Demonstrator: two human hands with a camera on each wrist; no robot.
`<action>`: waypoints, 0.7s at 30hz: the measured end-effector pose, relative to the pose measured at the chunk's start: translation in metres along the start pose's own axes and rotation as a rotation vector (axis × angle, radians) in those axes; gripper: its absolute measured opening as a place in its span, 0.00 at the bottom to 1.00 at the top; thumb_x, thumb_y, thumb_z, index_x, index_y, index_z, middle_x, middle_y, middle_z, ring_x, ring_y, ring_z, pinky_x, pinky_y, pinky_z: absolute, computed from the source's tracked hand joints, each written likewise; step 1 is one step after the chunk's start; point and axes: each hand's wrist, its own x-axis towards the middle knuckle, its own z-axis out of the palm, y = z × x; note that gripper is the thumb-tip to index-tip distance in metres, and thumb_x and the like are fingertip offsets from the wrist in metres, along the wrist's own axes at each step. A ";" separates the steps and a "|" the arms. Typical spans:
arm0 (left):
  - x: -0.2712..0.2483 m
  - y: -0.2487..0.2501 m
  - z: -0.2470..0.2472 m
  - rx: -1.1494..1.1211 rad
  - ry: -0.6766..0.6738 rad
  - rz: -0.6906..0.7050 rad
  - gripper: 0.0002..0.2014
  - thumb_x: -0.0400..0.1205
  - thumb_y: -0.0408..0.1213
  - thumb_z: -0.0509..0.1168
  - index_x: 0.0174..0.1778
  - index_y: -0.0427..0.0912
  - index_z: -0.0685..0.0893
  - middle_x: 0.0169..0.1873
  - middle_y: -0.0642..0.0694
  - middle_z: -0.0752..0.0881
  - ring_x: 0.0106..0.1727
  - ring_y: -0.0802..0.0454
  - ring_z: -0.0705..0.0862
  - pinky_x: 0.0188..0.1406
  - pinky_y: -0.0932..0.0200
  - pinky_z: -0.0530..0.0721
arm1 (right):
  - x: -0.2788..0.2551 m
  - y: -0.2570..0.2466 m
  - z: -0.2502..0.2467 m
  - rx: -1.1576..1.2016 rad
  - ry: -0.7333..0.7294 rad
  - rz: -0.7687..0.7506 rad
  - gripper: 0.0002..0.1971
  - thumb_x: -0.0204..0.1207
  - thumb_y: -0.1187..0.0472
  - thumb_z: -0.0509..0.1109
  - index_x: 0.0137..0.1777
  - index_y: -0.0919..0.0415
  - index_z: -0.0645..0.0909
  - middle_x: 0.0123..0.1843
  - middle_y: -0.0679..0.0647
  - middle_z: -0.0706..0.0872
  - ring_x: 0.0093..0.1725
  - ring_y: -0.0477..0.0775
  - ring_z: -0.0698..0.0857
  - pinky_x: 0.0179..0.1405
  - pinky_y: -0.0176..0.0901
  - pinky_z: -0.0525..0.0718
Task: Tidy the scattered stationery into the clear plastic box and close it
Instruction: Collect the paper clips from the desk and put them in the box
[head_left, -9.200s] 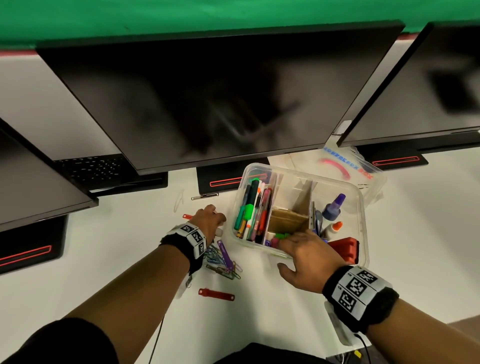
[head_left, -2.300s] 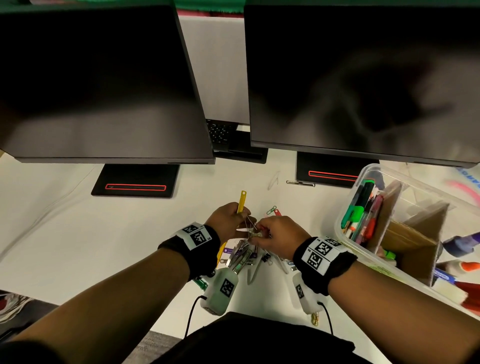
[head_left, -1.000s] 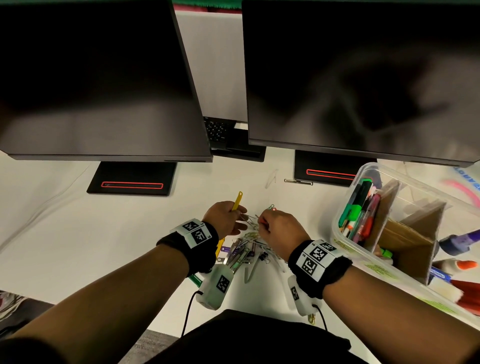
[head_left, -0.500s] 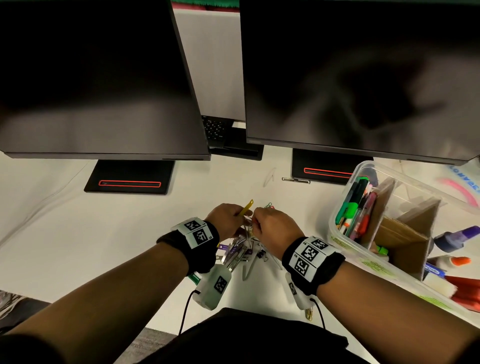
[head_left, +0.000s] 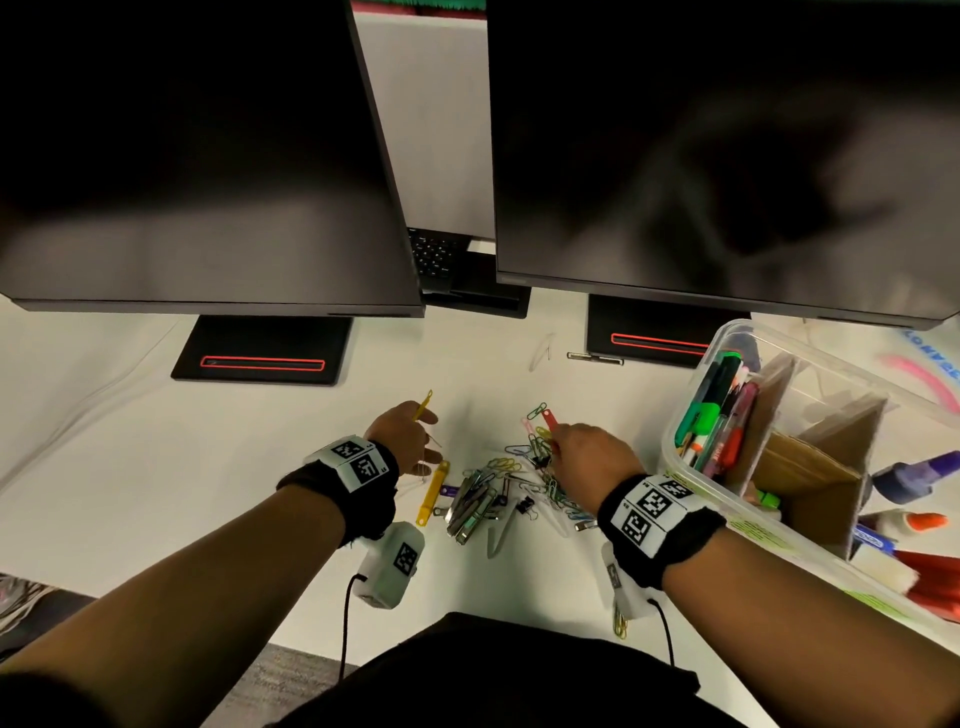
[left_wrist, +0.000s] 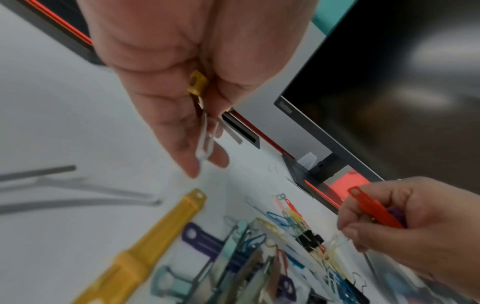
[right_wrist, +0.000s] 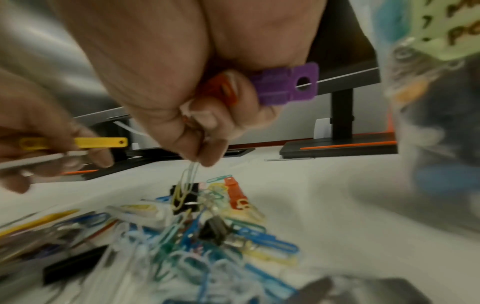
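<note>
Right hand (head_left: 582, 457) hangs over the near-right edge of the clip pile (head_left: 511, 493), fingers curled round a red strip (left_wrist: 374, 207) and a purple strip (right_wrist: 285, 84), with fingertips pinching thin wire clips (right_wrist: 188, 176) that dangle into the heap. Left hand (head_left: 402, 439), just left of the pile, pinches a yellow strip (head_left: 422, 405) and a pale clip (left_wrist: 206, 139); its remaining fingers hang loosely.

Handling, judged from appearance:
- Paper clips: very light, thin, springy wire. They interlock, so lifting 1 is likely to drag several. Pinch a cluster from above instead of single loops.
- Black binder clips (right_wrist: 185, 197) inside the pile: small, stiff, smooth. Grip across the body.
- Plastic strips, including the yellow one (head_left: 432, 491) lying at the left edge of the pile: light, rigid, slick. Take at mid-length.
- Metal clips (head_left: 470, 512) at the near side of the pile: flat and low. Slide a fingertip under an edge.

Clear box (head_left: 691, 410) stands open to the right of the pile, already holding pens (head_left: 714, 410) behind cardboard dividers (head_left: 810, 467). Beyond the pile, 2 more small items (head_left: 595, 356) lie near the monitor base (head_left: 660, 338). Whether the lid is the printed plastic at far right cannot be told.
</note>
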 end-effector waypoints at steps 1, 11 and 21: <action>0.001 -0.002 -0.002 0.023 0.012 -0.011 0.16 0.82 0.21 0.44 0.49 0.38 0.76 0.33 0.40 0.73 0.30 0.44 0.78 0.31 0.54 0.79 | 0.002 0.004 -0.001 0.028 0.034 0.044 0.13 0.82 0.63 0.57 0.62 0.64 0.76 0.58 0.61 0.83 0.56 0.61 0.82 0.43 0.42 0.72; -0.002 -0.013 -0.003 0.428 -0.019 0.120 0.14 0.83 0.24 0.50 0.40 0.44 0.77 0.39 0.47 0.76 0.37 0.47 0.76 0.35 0.63 0.72 | -0.005 -0.014 0.006 0.009 -0.150 -0.366 0.12 0.79 0.57 0.64 0.59 0.54 0.83 0.57 0.54 0.82 0.58 0.55 0.81 0.53 0.44 0.77; -0.015 -0.031 0.001 0.818 -0.063 0.180 0.10 0.86 0.38 0.53 0.60 0.42 0.74 0.51 0.41 0.84 0.45 0.45 0.77 0.47 0.57 0.75 | -0.006 -0.036 0.043 -0.216 -0.330 -0.554 0.13 0.81 0.61 0.61 0.63 0.58 0.81 0.60 0.57 0.79 0.56 0.62 0.83 0.49 0.52 0.83</action>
